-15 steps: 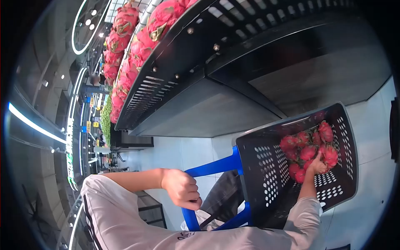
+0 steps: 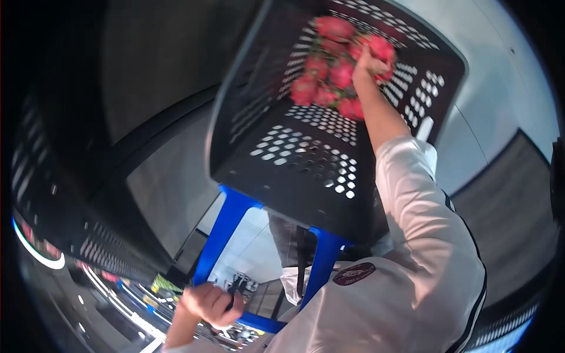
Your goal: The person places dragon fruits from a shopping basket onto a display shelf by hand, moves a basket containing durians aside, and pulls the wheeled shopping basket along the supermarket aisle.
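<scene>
Below in the head view, my left hand (image 2: 213,305) is closed round the blue handle (image 2: 226,232) of a shopping basket. A small dark part shows by its fingers. The black basket (image 2: 306,188) has walls pierced with holes. Several pink dragon fruits (image 2: 334,28) lie together at its far end. My right hand (image 2: 372,63) reaches down among them, its fingers round a dragon fruit (image 2: 382,50) near the right side of the pile. That fruit is partly covered by the hand, and it is hard to tell whether it is lifted off the others.
A dark display stand (image 2: 170,165) runs close along the basket's left side. Pale floor tiles (image 2: 482,94) lie to the right, with a dark panel (image 2: 500,200) lower down. Shop lights (image 2: 135,320) show at the lower left, blurred.
The view has swung, so the basket now appears higher and further left and the stand has shifted left. My left hand stays at the handle, and my right hand stays among the dragon fruits.
</scene>
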`<action>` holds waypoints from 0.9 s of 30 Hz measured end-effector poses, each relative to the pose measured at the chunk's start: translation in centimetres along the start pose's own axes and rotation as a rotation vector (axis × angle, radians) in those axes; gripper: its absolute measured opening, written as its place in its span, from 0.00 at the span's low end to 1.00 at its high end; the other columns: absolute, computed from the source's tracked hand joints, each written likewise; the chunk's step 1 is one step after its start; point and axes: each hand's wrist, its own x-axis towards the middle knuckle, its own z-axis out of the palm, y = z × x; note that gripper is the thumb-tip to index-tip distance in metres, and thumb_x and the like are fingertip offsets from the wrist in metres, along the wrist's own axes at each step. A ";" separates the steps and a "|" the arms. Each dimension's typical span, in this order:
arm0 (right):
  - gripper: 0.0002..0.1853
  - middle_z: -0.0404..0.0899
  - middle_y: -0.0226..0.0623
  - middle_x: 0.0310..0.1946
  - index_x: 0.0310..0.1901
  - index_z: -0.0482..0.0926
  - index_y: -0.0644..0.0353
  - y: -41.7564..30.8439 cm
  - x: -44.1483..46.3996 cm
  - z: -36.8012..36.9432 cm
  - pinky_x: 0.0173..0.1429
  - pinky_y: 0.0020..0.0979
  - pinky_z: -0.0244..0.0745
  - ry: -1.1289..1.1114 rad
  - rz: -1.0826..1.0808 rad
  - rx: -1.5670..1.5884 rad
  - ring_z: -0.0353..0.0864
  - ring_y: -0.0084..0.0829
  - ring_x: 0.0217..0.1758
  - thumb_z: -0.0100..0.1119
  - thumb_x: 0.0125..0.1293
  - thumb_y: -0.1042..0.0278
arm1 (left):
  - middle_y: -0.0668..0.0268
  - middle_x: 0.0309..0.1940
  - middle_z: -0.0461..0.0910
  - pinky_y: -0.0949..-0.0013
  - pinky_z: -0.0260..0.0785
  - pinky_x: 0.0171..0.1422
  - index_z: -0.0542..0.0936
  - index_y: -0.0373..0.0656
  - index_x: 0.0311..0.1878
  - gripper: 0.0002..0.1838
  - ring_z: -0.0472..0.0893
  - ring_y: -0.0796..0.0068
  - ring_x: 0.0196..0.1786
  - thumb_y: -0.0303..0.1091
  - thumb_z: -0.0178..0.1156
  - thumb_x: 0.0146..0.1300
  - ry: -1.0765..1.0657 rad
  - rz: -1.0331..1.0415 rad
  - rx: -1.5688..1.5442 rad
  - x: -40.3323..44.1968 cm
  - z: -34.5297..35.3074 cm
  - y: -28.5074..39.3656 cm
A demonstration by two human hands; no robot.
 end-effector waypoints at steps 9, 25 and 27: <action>0.53 0.70 0.52 0.50 0.54 0.61 0.66 -2.8 3.0 -2.0 0.65 0.47 0.65 -0.142 -0.433 -0.537 0.69 0.46 0.61 0.79 0.34 0.37 | 0.78 0.10 0.56 0.79 0.48 0.17 0.74 0.45 0.26 0.05 0.60 0.84 0.12 0.30 0.61 0.48 -0.040 0.027 -0.064 1.3 -0.3 -1.2; 0.50 0.69 0.47 0.58 0.65 0.60 0.60 -5.8 4.0 -3.3 0.63 0.45 0.69 -0.598 -1.044 -1.035 0.70 0.48 0.61 0.75 0.45 0.45 | 0.73 0.13 0.67 0.72 0.59 0.16 0.77 0.44 0.31 0.03 0.69 0.78 0.14 0.31 0.57 0.53 -0.018 0.055 -0.107 0.8 -1.3 -2.1; 0.48 0.71 0.46 0.55 0.63 0.62 0.59 -5.2 2.9 -2.9 0.61 0.44 0.71 -0.503 -1.121 -1.024 0.71 0.46 0.61 0.76 0.43 0.45 | 0.79 0.10 0.54 0.80 0.46 0.18 0.75 0.50 0.26 0.05 0.60 0.85 0.13 0.31 0.59 0.43 0.037 0.025 -0.035 0.5 -0.5 -2.1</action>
